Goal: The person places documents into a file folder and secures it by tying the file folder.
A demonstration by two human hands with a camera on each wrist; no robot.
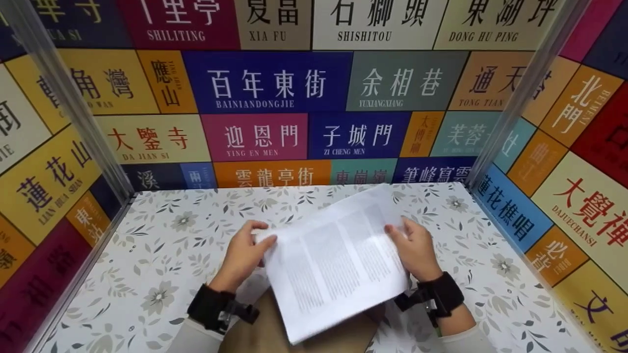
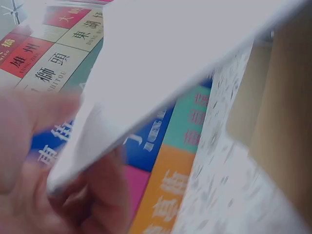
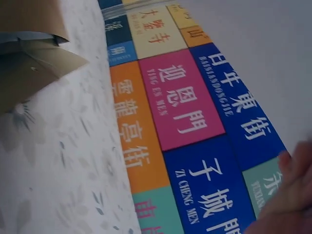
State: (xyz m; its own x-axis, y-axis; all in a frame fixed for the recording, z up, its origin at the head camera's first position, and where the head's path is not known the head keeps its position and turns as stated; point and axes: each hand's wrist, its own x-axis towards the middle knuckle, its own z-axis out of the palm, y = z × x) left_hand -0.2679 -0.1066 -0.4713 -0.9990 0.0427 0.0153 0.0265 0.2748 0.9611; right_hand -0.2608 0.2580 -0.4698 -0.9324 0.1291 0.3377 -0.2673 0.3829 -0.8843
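Observation:
A white sheaf of printed paper (image 1: 338, 264), with text in columns, is held up tilted between both hands. My left hand (image 1: 243, 255) pinches its upper left corner, thumb on top. In the left wrist view, the thumb and fingers (image 2: 105, 190) grip the paper's edge from both sides. My right hand (image 1: 417, 245) grips the right edge with its thumb on the printed face. The right wrist view catches only part of that hand (image 3: 287, 200), beside the paper's underside (image 3: 263, 53). Below the sheaf lies a brown paper envelope or bag (image 1: 255, 323), its mouth gaping in the right wrist view.
White tabletop (image 1: 162, 255) with a grey leaf and flower print stretches under the hands. Panels of coloured signs (image 1: 270, 81) wall it in at the back and both sides, with clear corner strips (image 1: 510, 103) where they meet. Black camera straps (image 1: 213, 306) circle both wrists.

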